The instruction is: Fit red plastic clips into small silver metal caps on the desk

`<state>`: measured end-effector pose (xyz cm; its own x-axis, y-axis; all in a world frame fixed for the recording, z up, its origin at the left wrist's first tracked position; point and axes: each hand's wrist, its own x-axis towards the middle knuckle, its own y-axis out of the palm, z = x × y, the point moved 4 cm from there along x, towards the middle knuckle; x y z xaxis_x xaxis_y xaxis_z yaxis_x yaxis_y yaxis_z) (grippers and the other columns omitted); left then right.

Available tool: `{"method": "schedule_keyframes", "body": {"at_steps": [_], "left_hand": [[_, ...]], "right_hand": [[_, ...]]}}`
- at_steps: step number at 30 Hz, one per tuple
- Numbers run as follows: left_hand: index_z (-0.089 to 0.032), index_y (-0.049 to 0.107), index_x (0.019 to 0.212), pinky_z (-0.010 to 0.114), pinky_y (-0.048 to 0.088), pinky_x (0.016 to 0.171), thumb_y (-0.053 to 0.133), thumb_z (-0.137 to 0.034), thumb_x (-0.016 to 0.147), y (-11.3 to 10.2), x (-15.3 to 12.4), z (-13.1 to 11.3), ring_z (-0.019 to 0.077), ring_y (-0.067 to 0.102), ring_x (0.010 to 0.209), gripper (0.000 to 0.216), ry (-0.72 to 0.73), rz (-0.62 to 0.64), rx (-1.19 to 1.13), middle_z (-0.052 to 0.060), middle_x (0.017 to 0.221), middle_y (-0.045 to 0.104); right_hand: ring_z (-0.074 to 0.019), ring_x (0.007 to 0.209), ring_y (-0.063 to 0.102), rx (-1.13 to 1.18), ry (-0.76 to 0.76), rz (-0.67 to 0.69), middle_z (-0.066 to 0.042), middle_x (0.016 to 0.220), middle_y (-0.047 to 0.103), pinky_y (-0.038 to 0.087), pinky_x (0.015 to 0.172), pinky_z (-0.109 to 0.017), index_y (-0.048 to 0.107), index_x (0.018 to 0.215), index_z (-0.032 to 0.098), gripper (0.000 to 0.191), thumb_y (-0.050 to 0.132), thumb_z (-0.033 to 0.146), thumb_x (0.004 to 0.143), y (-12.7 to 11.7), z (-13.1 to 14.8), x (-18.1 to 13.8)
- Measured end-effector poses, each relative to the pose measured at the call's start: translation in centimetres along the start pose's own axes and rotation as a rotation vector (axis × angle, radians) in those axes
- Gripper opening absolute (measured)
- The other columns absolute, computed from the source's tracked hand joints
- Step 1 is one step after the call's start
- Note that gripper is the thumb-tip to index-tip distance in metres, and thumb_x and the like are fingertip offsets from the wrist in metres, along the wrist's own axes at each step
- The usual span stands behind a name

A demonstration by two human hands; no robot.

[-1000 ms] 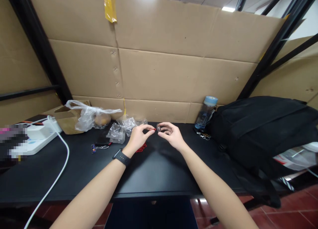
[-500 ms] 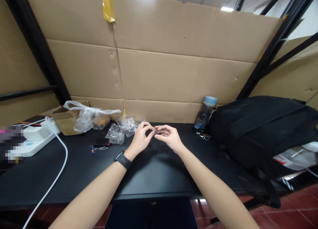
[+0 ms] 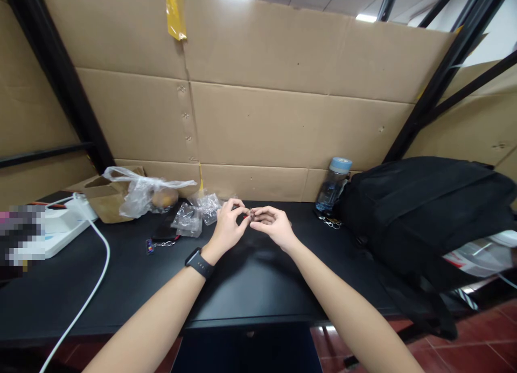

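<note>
Small dark piece (image 3: 252, 213), thin, mostly hidden, sits between your fingertips. Right hand (image 3: 276, 225) pinches it, left hand (image 3: 229, 226) pinches a red bit (image 3: 245, 216) beside it; both nearly closed. Clear packet (image 3: 188, 221) left of your fingers.

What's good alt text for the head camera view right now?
A person's bare left hand, with a black wristwatch, and bare right hand meet around a partly hidden small dark object above a black table. Crumpled clear plastic packets lie at left; a clear blue-lidded bottle and black fabric backpack sit at right.
</note>
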<state>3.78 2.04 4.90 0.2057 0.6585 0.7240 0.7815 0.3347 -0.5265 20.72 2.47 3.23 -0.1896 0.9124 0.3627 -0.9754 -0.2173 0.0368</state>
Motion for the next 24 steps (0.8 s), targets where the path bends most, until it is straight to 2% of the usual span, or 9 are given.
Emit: {"method": "schedule_keyframes", "body": {"at_steps": [9, 15, 21, 24], "left_hand": [[-0.021, 0.068, 0.088, 0.042, 0.044, 0.097, 0.065, -0.017, 0.087, -0.1, -0.2, -0.8, 0.0237, 0.056, 0.106, 0.005, 0.024, -0.008, 0.035, 0.006, 0.105, 0.058], [-0.023, 0.070, 0.087, 0.041, 0.044, 0.097, 0.065, -0.023, 0.089, -0.2, 0.0, -0.4, 0.0242, 0.056, 0.109, 0.005, 0.001, -0.005, 0.029, 0.006, 0.106, 0.057], [-0.023, 0.069, 0.088, 0.043, 0.043, 0.099, 0.064, -0.026, 0.090, 0.3, -0.1, -0.4, 0.0251, 0.056, 0.109, 0.006, 0.028, 0.061, 0.008, 0.006, 0.106, 0.058], [-0.024, 0.065, 0.105, 0.041, 0.044, 0.100, 0.053, -0.024, 0.096, 0.4, -0.1, -0.1, 0.0238, 0.055, 0.114, 0.016, 0.003, 0.079, -0.038, 0.007, 0.112, 0.058]], "right_hand": [[-0.0209, 0.088, 0.073, -0.015, 0.010, 0.006, -0.008, 0.110, 0.073, 0.058, 0.089, -0.039, 0.069, 0.087, 0.019, 0.039, 0.091, 0.035, 0.059, 0.1, 0.0, 0.0], [-0.0219, 0.104, 0.066, -0.247, -0.084, 0.042, -0.009, 0.115, 0.067, 0.055, 0.088, -0.034, 0.073, 0.084, 0.020, 0.028, 0.073, 0.048, 0.082, -0.7, 0.3, 0.3], [-0.0204, 0.101, 0.063, -0.418, -0.126, 0.077, -0.008, 0.114, 0.063, 0.053, 0.077, -0.030, 0.072, 0.083, 0.021, 0.025, 0.067, 0.045, 0.088, -1.0, 0.4, 0.4], [-0.0176, 0.092, 0.063, -0.473, -0.122, 0.079, -0.007, 0.114, 0.061, 0.051, 0.071, -0.028, 0.070, 0.082, 0.020, 0.025, 0.064, 0.043, 0.089, -0.9, 0.7, 0.3]]}}
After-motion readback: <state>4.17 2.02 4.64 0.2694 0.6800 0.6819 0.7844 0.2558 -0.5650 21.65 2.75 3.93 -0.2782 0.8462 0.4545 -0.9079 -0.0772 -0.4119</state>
